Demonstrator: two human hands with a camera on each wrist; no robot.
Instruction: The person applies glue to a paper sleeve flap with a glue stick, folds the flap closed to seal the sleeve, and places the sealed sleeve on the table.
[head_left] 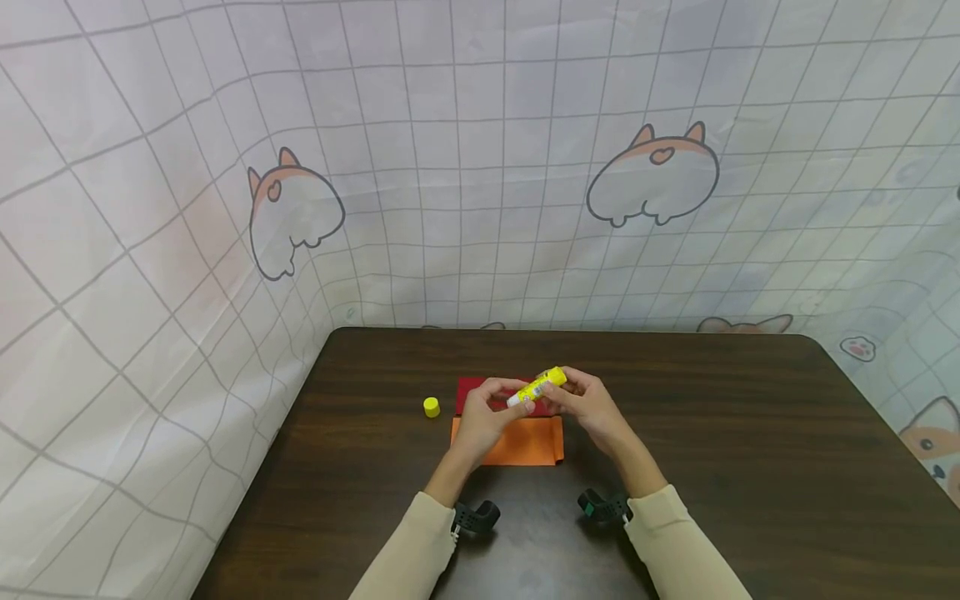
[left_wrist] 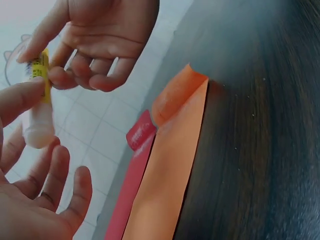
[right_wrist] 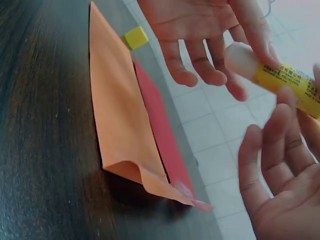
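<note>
A yellow glue stick (head_left: 542,386) with its white end uncapped is held in the air between both hands. My left hand (head_left: 483,417) pinches it near the white end, thumb and fingers on either side. My right hand (head_left: 588,404) grips the yellow end with thumb and fingertips. Below the hands lie an orange paper piece (head_left: 522,443) and, just behind it, a red paper piece (head_left: 468,388). In the right wrist view, the near end flap of the orange paper (right_wrist: 125,169) curls upward. Whitish smears show on the end of the red paper (left_wrist: 141,134).
The yellow cap (head_left: 431,407) stands on the dark wooden table (head_left: 360,467), left of the papers. A white gridded curtain (head_left: 480,167) with animal drawings hangs behind and beside the table. Each wrist wears a black band (head_left: 477,517).
</note>
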